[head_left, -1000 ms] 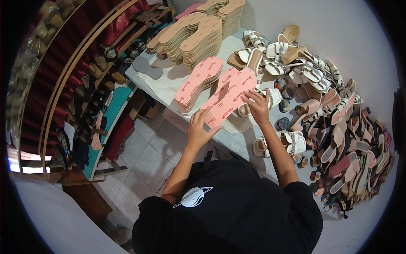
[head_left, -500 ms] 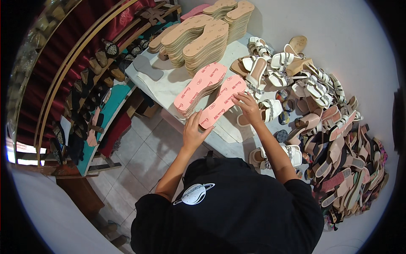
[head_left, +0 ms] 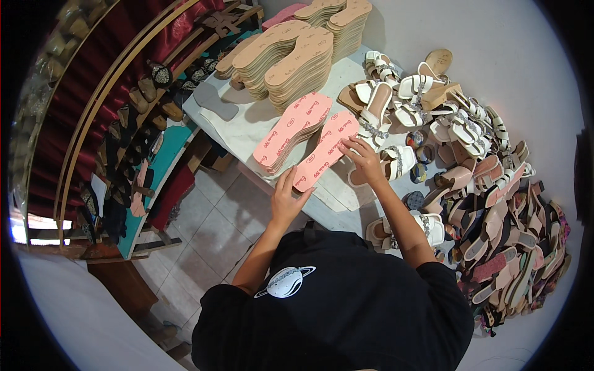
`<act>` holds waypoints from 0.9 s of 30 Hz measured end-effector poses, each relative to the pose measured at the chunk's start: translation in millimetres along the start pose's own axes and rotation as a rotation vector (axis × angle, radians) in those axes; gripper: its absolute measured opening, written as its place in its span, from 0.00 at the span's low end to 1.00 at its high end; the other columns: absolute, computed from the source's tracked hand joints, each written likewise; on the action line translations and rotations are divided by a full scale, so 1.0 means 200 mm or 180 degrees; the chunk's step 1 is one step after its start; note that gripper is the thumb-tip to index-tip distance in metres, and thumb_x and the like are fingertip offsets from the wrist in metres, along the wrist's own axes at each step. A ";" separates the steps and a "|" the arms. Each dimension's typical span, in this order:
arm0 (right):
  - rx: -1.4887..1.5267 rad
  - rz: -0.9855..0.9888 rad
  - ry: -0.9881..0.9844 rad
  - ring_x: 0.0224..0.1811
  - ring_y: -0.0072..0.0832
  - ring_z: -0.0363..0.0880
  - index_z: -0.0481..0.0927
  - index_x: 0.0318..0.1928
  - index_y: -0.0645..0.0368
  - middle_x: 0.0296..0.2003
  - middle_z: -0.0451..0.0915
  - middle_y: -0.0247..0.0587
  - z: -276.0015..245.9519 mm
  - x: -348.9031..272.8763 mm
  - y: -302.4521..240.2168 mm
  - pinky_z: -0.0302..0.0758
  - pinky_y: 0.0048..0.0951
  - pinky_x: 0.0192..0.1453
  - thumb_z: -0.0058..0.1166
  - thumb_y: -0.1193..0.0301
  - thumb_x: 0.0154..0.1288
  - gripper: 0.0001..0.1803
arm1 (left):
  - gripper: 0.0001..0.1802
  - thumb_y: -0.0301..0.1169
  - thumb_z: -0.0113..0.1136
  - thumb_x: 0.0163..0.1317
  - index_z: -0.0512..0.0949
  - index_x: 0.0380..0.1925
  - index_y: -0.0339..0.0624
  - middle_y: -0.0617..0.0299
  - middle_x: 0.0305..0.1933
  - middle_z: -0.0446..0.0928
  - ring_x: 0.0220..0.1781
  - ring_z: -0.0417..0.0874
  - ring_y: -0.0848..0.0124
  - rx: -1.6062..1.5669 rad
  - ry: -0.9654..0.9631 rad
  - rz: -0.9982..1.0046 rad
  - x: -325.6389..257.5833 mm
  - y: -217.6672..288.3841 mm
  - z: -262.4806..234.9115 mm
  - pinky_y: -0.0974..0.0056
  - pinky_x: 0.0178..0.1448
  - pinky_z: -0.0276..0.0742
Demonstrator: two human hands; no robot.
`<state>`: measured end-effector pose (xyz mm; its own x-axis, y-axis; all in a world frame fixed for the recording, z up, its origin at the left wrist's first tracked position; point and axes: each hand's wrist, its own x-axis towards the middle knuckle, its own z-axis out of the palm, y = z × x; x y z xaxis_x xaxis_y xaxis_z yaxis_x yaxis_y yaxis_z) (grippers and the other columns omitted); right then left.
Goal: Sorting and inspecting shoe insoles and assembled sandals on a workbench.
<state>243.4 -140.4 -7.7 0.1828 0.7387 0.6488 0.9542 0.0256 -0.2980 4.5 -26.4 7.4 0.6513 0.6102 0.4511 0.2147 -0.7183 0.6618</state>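
Two piles of pink printed shoe insoles lie side by side on the table. The right pink insole (head_left: pixel 328 152) has its rounded heel end between the thumb and fingers of my left hand (head_left: pixel 286 199), which is closed on it. Bent over its right edge near the wide front part are the fingers of my right hand (head_left: pixel 364 158), gripping that side. How many layers I hold is hidden. The left pink insole stack (head_left: pixel 291 133) is untouched, close beside it, with its layered edges showing.
Tall stacks of tan insole boards (head_left: pixel 297 65) stand at the far end of the white-covered table (head_left: pixel 247 127). White sandals (head_left: pixel 399 159) crowd the right side, beside a large heap of mixed sandals (head_left: pixel 501 247). Shoe racks (head_left: pixel 158 164) line the left, above a tiled floor (head_left: pixel 213 229).
The heel end of the right insole and my left hand have shifted slightly to the right and nearer to me. My right hand keeps nearly the same place on the edge.
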 end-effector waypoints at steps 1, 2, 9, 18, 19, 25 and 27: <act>-0.0005 0.0019 -0.0001 0.54 0.36 0.74 0.81 0.48 0.46 0.51 0.78 0.31 0.00 0.00 0.00 0.73 0.34 0.57 0.51 0.83 0.46 0.27 | 0.36 0.39 0.72 0.46 0.70 0.54 0.34 0.50 0.53 0.72 0.53 0.77 0.56 0.0003 -0.0005 0.0010 0.00 0.00 0.00 0.59 0.51 0.76; -0.0009 0.0038 -0.0001 0.54 0.35 0.74 0.81 0.48 0.46 0.51 0.78 0.31 0.00 0.00 0.00 0.73 0.34 0.57 0.51 0.83 0.46 0.27 | 0.36 0.39 0.72 0.46 0.70 0.55 0.35 0.50 0.53 0.72 0.52 0.77 0.56 -0.0019 -0.0003 -0.0017 0.00 0.00 0.00 0.59 0.51 0.76; 0.0092 0.0148 -0.0043 0.55 0.37 0.73 0.80 0.49 0.46 0.51 0.77 0.31 -0.01 0.00 -0.04 0.74 0.34 0.56 0.52 0.82 0.47 0.27 | 0.36 0.40 0.71 0.46 0.71 0.54 0.37 0.52 0.56 0.71 0.57 0.73 0.54 0.0124 -0.0069 -0.0034 0.00 0.02 0.00 0.56 0.57 0.71; 0.0020 0.0310 -0.0130 0.60 0.44 0.68 0.78 0.52 0.52 0.55 0.74 0.39 -0.13 -0.03 -0.11 0.70 0.40 0.59 0.57 0.79 0.52 0.24 | 0.29 0.39 0.70 0.46 0.76 0.49 0.43 0.56 0.58 0.70 0.63 0.66 0.53 0.0388 -0.0154 0.0706 0.12 0.19 0.03 0.53 0.64 0.61; -0.0022 0.0352 -0.0104 0.60 0.44 0.68 0.78 0.52 0.52 0.55 0.74 0.39 -0.15 -0.06 -0.12 0.70 0.40 0.59 0.57 0.79 0.52 0.24 | 0.29 0.39 0.70 0.46 0.76 0.49 0.43 0.56 0.58 0.70 0.63 0.66 0.53 0.0356 -0.0187 0.0753 0.13 0.20 0.06 0.53 0.64 0.61; -0.0170 0.0791 0.0357 0.60 0.43 0.68 0.79 0.51 0.50 0.54 0.74 0.39 -0.35 -0.22 -0.21 0.69 0.41 0.58 0.58 0.80 0.50 0.24 | 0.21 0.36 0.65 0.51 0.77 0.47 0.45 0.57 0.57 0.71 0.64 0.66 0.55 -0.0211 -0.0638 0.1181 0.20 0.38 0.22 0.51 0.64 0.61; -0.0354 0.0927 0.0450 0.59 0.44 0.69 0.78 0.51 0.50 0.54 0.74 0.40 -0.42 -0.31 -0.22 0.69 0.40 0.58 0.58 0.80 0.50 0.24 | 0.21 0.35 0.65 0.51 0.77 0.47 0.45 0.57 0.57 0.71 0.64 0.65 0.55 -0.0314 -0.0735 0.1382 0.21 0.44 0.29 0.51 0.64 0.61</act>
<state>209.6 -243.9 24.7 0.4751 0.6033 0.6406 0.8756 -0.2521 -0.4119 93.0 -82.7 50.8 0.8118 0.1640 0.5604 -0.1745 -0.8478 0.5008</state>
